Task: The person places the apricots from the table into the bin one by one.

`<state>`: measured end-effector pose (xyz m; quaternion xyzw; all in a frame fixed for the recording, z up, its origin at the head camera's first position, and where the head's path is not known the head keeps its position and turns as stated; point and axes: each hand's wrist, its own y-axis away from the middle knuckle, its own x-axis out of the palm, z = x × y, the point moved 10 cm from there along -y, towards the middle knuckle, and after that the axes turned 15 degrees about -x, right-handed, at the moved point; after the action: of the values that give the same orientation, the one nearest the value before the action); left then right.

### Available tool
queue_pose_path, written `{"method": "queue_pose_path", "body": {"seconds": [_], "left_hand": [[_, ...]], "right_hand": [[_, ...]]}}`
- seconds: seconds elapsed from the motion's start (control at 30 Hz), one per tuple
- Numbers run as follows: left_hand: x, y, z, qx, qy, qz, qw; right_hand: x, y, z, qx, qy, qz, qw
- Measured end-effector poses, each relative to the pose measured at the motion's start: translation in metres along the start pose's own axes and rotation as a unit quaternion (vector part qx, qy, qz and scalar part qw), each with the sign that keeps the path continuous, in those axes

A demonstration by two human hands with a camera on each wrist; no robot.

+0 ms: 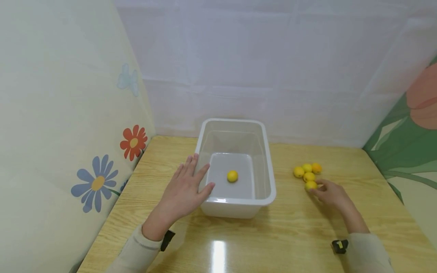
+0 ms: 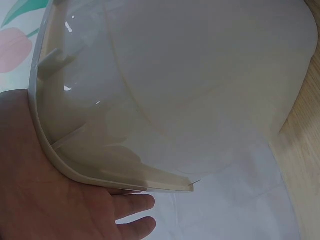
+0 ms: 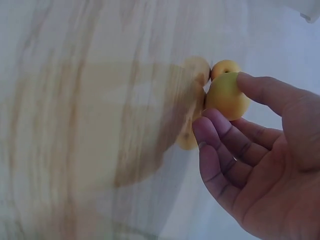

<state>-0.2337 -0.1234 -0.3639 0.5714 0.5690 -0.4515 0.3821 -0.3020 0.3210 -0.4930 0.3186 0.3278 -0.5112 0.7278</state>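
A white plastic bin [image 1: 269,178] stands on the table with one small yellow fruit [image 1: 232,176] lying on its floor. My left hand [image 1: 184,191] rests over the bin's near left rim, fingers straight and spread. In the left wrist view the palm [image 2: 65,210] lies against the outside of the rim [image 2: 75,176]. To the right of the bin, my right hand [image 1: 330,194] pinches a yellow fruit [image 3: 228,97] between thumb and fingers, at the near end of a small cluster. Several more yellow fruits [image 1: 309,177] lie close together just beyond it.
The wooden table [image 1: 290,235] carries the bin near its back edge. A white cloth [image 1: 218,76] hangs behind, a flower-patterned panel [image 1: 85,113] stands at the left and a leafy one [image 1: 406,144] at the right.
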Motion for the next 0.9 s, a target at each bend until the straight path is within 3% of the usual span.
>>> {"method": "queue_pose_path", "body": {"seconds": [0.3, 0.6, 0.9], "left_hand": [[-0.001, 0.0, -0.001, 0.003, 0.001, -0.005, 1.0], [-0.001, 0.0, 0.0, 0.001, 0.003, -0.003, 1.0], [-0.001, 0.0, 0.0, 0.0, 0.004, -0.004, 1.0]], "right_hand": [[-0.006, 0.006, 0.005, 0.006, -0.006, -0.005, 0.9999], [-0.021, 0.009, 0.024, -0.052, 0.025, -0.033, 0.9978], [-0.03, 0.011, 0.04, -0.069, 0.014, -0.05, 0.9963]]}}
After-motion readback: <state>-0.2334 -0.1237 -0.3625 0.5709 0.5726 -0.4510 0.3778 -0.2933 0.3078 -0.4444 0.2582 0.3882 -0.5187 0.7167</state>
